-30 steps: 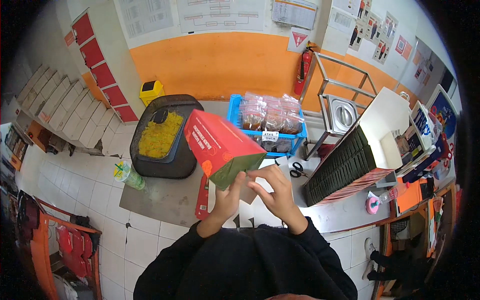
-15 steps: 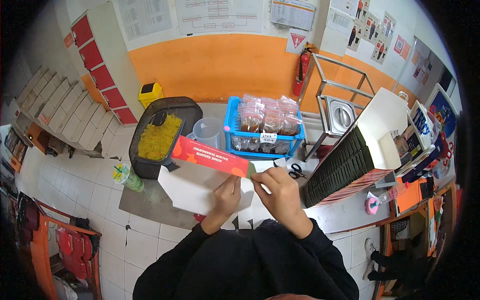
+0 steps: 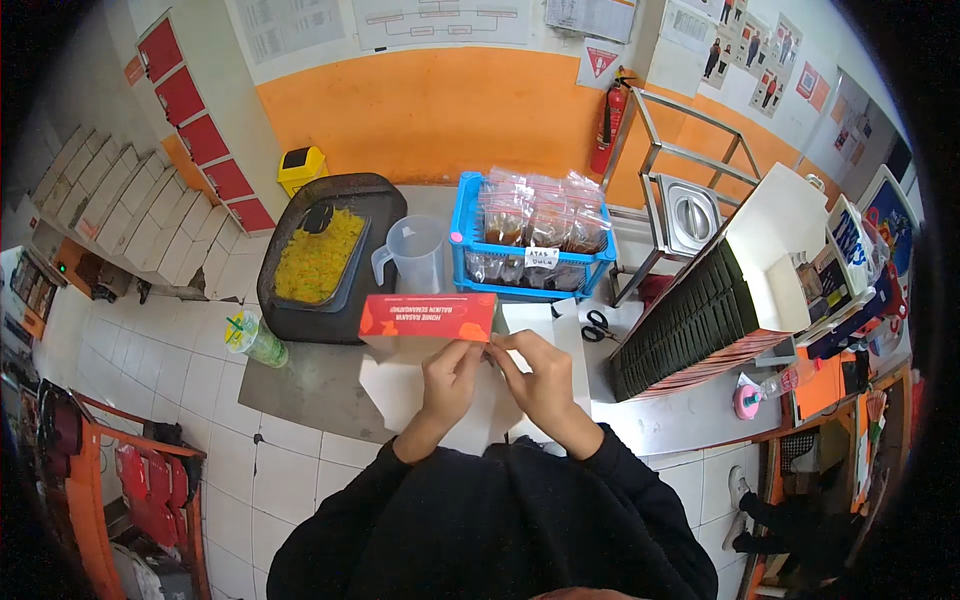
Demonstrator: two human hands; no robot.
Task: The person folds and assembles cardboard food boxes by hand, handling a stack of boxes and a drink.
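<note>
Head view, left hand (image 3: 447,388) and right hand (image 3: 543,385), both pinched narrow on red carton (image 3: 428,318)

On the grey metal tabletop (image 3: 310,395), a broad black tray (image 3: 300,325) held a smaller tub of chopped yellow food (image 3: 322,262); just right of it stood a translucent plastic jug (image 3: 418,258), then a blue plastic basket (image 3: 461,235) packed with clear bags of brown contents (image 3: 548,222). Black-handled scissors (image 3: 597,329) lay right of the basket's near corner. Beyond: yellow bin with black lid (image 3: 303,172), red cylindrical fire extinguisher (image 3: 606,130) against the orange-banded wall (image 3: 420,130), lidded stainless-steel container (image 3: 690,218) by a metal-tube frame (image 3: 648,158).
</note>
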